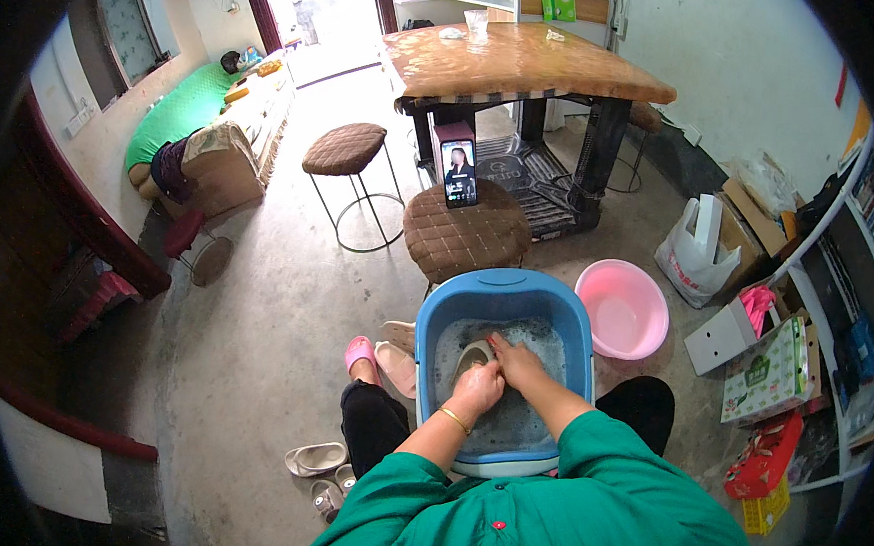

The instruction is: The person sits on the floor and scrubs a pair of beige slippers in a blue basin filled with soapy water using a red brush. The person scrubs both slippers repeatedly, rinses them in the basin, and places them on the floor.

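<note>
A blue plastic basin (507,278) with a pale outer wall stands before me, holding cloudy, sudsy water. Inside it is a light beige shoe or slipper (469,358), tilted, its darker inner side facing up. My left hand (480,386), a gold bangle at its wrist, is closed at the near end of the shoe. At the shoe's right edge, my right hand (519,362) grips with bent fingers, and a small red spot shows near the fingertips. The hands touch or nearly touch, and they hide part of the shoe.
A pink basin (622,309) sits right of the blue one. Beyond, a phone (458,173) leans upright on a quilted brown stool (466,234), before a wooden table (522,59). Pale pink shoes (396,369) and beige slippers (316,459) lie left. Boxes (769,372) line the right.
</note>
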Demonstrator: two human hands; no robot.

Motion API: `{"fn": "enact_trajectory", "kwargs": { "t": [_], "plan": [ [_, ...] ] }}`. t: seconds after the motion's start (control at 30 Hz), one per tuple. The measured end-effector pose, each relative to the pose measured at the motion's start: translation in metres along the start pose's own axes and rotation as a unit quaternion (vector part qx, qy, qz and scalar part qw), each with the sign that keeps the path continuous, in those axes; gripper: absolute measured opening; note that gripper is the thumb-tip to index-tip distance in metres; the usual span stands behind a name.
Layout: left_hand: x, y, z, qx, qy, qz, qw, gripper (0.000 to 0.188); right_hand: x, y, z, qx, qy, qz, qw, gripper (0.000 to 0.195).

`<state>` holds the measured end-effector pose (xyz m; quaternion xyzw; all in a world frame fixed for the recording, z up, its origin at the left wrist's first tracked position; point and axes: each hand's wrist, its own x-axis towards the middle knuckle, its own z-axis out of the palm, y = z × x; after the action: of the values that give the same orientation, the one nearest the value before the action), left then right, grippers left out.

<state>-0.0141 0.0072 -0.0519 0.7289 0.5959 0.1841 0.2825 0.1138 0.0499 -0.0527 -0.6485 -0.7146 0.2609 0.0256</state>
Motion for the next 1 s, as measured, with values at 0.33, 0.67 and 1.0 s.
{"fn": "enact_trajectory", "kwargs": {
  "t": [0.33, 0.67, 1.0],
  "plan": [
    [-0.002, 0.012, -0.026, 0.109, 0.129, -0.162, 0.972, 0.043, 0.006, 0.007, 0.009, 0.039, 0.013, 0.045, 0.998, 0.048],
    [0.018, -0.014, -0.030, -0.022, -0.083, -0.278, 0.957, 0.032, 0.017, 0.016, 0.016, 0.082, 0.009, 0.084, 0.993, 0.050],
    [-0.001, 0.002, -0.031, 0.075, 0.021, -0.168, 0.983, 0.025, 0.036, 0.059, 0.025, 0.149, 0.060, 0.239, 0.957, 0.039]
  ]
}}
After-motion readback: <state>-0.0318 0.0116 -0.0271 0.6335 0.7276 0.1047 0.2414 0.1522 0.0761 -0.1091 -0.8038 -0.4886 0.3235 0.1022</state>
